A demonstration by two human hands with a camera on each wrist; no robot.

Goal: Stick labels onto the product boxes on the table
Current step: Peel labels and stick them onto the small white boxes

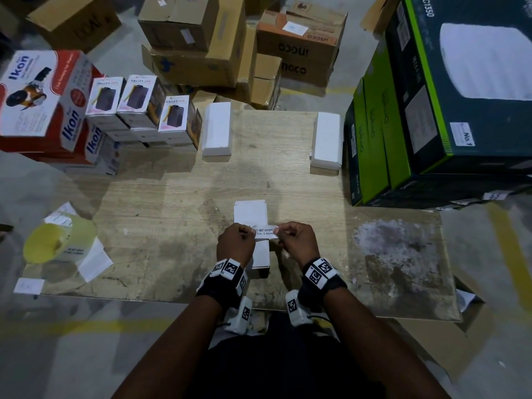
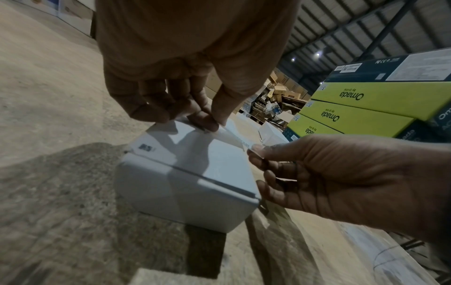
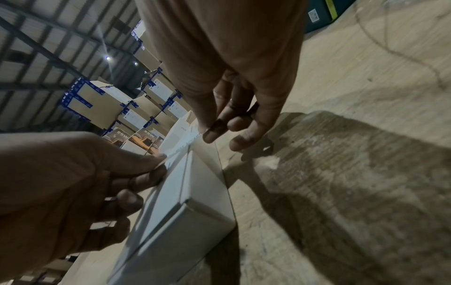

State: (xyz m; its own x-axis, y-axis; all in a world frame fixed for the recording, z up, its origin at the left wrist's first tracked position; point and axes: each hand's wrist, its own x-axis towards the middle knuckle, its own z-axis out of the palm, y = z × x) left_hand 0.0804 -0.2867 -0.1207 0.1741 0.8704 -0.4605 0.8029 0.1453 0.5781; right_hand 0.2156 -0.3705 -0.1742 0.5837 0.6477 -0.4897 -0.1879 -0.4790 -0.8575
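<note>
A person stands at a worn wooden table (image 1: 288, 174) in a warehouse, seen from above. Both hands meet near the table's front edge over a plain white product box (image 1: 251, 214) that lies flat with one short end towards the person.

The left hand (image 1: 234, 244) and the right hand (image 1: 296, 243) each pinch one end of a narrow white seal label (image 1: 264, 233), holding it stretched level across the box top. Its print reads in part "DO NOT ACCEPT" and "SEAL IS BROKEN". Each grip is closed on the label between thumb and fingertip; the other fingers curl loosely. Held taut from both ends, the strip probably will not curl or stick to itself before it goes down.

In the left wrist view the label's left end sits at or just above the box top near the flap seam (image 2: 195, 171); whether it touches yet is unclear. The label seems meant to bridge that seam, so that opening the box would tear it.

Two more white boxes (image 1: 217, 129) (image 1: 326, 141) lie well apart at the back of the table, likely waiting their turn. At the left edge rests a yellow-backed label roll (image 1: 57, 239), with loose backing paper (image 1: 93, 259) beside it. Printed retail boxes (image 1: 138, 99) are stacked at the far left, green and dark cartons (image 1: 383, 125) at the right.
</note>
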